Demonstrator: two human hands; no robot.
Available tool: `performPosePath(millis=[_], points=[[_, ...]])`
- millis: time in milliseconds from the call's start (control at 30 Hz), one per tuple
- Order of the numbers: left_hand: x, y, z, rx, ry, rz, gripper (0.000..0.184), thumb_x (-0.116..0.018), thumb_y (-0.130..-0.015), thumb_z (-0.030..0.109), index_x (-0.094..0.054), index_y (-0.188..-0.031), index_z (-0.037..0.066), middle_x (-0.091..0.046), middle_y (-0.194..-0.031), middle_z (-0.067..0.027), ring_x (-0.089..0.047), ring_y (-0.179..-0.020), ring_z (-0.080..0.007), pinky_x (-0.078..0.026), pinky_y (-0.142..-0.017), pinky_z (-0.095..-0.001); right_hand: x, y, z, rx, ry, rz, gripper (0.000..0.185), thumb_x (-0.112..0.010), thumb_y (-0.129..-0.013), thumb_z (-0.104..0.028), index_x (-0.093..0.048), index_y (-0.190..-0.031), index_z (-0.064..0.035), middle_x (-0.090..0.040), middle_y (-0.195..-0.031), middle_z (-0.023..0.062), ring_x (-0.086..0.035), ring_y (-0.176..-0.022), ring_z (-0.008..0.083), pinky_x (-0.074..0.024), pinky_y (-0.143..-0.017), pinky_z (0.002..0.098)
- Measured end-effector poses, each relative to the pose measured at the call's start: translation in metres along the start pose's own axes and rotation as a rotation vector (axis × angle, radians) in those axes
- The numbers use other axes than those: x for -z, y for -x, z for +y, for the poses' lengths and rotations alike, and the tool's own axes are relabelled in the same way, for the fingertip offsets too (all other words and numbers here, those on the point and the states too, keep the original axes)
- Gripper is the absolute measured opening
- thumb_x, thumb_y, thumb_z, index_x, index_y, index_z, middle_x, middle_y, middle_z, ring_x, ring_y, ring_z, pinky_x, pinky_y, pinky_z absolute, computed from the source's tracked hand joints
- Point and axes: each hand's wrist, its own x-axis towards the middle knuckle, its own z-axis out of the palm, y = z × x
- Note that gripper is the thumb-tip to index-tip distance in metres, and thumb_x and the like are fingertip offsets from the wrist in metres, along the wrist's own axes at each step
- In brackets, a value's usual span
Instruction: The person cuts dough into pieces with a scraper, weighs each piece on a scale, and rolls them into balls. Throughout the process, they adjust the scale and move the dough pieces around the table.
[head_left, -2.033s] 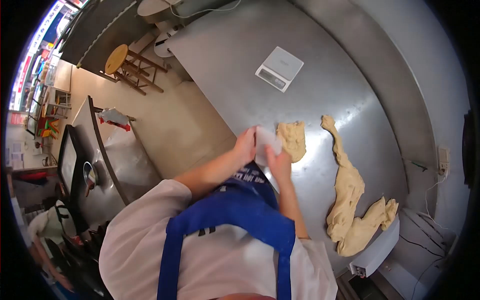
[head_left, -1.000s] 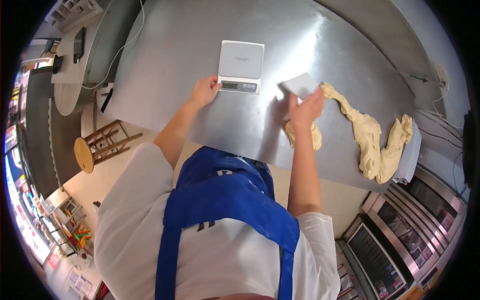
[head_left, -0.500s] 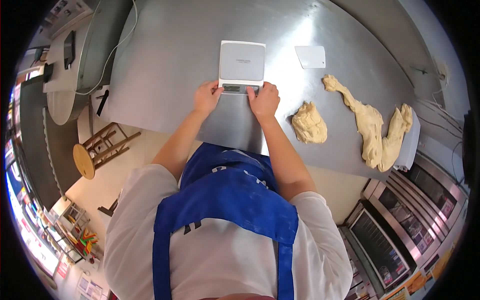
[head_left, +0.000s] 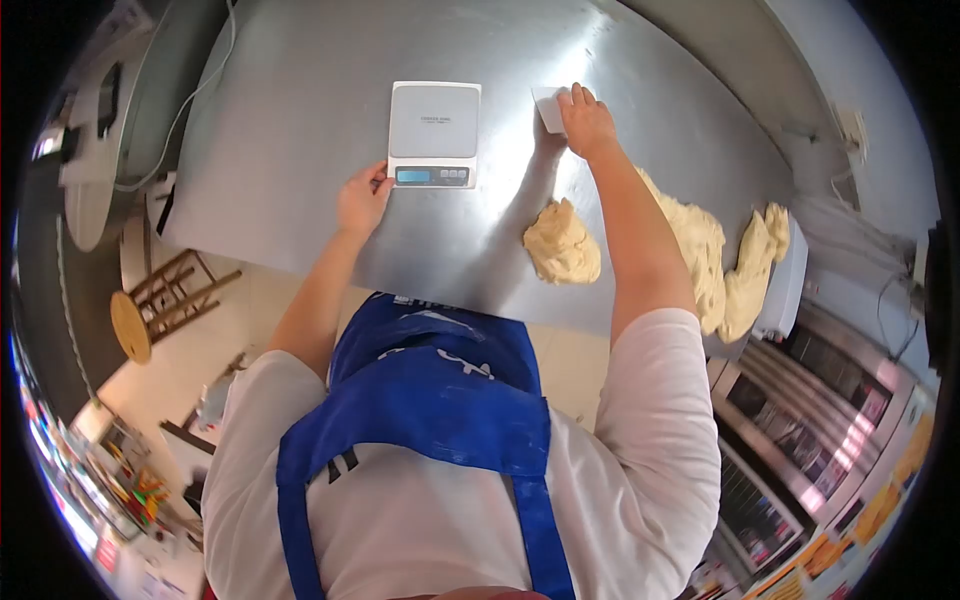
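Wooden stool point(head_left: 130, 327): seen on the floor at the far left, beyond the table edge.
Metal table point(head_left: 300, 120): stretched across the middle, with the scale, scraper and dough all laid on it.
Left hand point(head_left: 365, 203): set at the lower left corner of the scale; the fingers are bent, with only a small gap left between thumb and forefinger; whether the corner is pinched or merely touched cannot be told.
Blue apron point(head_left: 420, 410): worn over a white short-sleeved shirt, below the table edge.
Scale point(head_left: 434, 120): placed flat on the table, its display point(head_left: 413, 176) lit blue.
White scraper point(head_left: 547, 108): found to the right of the scale, partly covered by the right hand.
Dough lump point(head_left: 562, 243): left on the table below the scraper, well apart from the scale.
Right hand point(head_left: 587, 122): reached out over the scraper, fingers curled at its right side; whether it is gripped cannot be told.
Long dough point(head_left: 706, 250): partly hidden by the right forearm.
Second dough strip point(head_left: 748, 275): laid close to the table's right end, beside a white box point(head_left: 785, 295).
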Motion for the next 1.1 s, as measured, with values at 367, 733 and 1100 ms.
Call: performPosePath(millis=[367, 733, 1100], points=[[-0.064, 0.143, 0.086, 0.147, 0.141, -0.020, 0.036, -0.064, -0.083, 0.022, -0.060, -0.114, 0.003, -0.063, -0.109, -0.0143, -0.065, -0.089, -0.0245, -0.051, -0.078, -0.0343, 0.022, -0.004, 0.028, -0.042, -0.325, -0.124, 0.028, -0.046, -0.086, -0.025, -0.057, -0.100, -0.0033, -0.066, -0.081, 0.0203, -0.065, -0.072, 0.0349, -0.0517, -0.068, 0.0440], [-0.161, 0.140, 0.138, 0.227, 0.767, -0.266, 0.048, -0.062, -0.078, 0.008, -0.051, -0.124, -0.001, -0.062, -0.112, -0.0107, -0.061, -0.102, -0.0192, -0.049, -0.088, -0.0306, 0.063, 0.150, -0.049, -0.061, -0.662, -0.123, 0.020, -0.053, -0.078, -0.019, -0.060, -0.075, -0.0001, -0.063, -0.074, 0.0218, -0.064, -0.068, 0.0367, -0.0518, -0.066, 0.0439], [-0.182, 0.145, 0.127, 0.352, 0.798, -0.110, 0.044, -0.059, -0.078, 0.000, -0.050, -0.121, -0.003, -0.061, -0.113, -0.0129, -0.059, -0.103, -0.0204, -0.045, -0.092, -0.0310, 0.031, 0.154, -0.096, 0.044, -0.556, -0.090, 0.018, -0.055, -0.081, -0.014, -0.066, -0.092, -0.0048, -0.065, -0.093, 0.0145, -0.065, -0.077, 0.0303, -0.0530, -0.069, 0.0399]])
